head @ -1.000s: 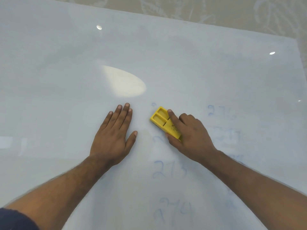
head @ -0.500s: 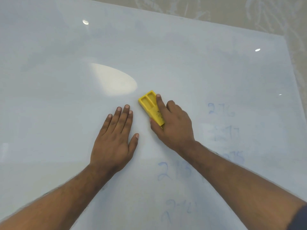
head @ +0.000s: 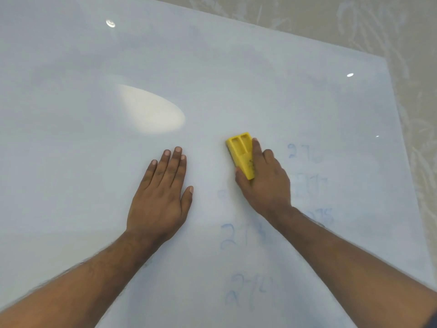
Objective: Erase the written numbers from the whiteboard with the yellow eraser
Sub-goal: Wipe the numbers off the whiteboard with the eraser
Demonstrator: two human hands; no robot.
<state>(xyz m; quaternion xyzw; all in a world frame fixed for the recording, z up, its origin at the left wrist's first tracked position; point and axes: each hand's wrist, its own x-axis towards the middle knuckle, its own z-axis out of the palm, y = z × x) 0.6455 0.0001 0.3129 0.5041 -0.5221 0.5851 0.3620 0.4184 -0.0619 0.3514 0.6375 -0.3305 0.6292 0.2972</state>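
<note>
The yellow eraser point(head: 241, 154) lies flat on the whiteboard point(head: 236, 74), held in the grip of the right hand point(head: 264, 183): the forefinger runs along its right edge, the thumb presses its near left side, and its far end with two shallow recesses sticks out beyond the fingertips. The left hand point(head: 160, 197) lies open and flat on the whiteboard to the left of the eraser, fingers together, gripping nothing, with a bare strip of board between them.

Faint blue numbers point(head: 241, 235) remain nearer the person than the eraser, and a second smudged column point(head: 305, 152) lies just to its right, partly under the right wrist. Beyond the eraser and to its left the whiteboard is wide and unmarked, with a bright oval glare point(head: 151, 110). The board's right edge is well apart from the eraser; past it and past the far edge shows a pale patterned floor point(head: 354, 22).
</note>
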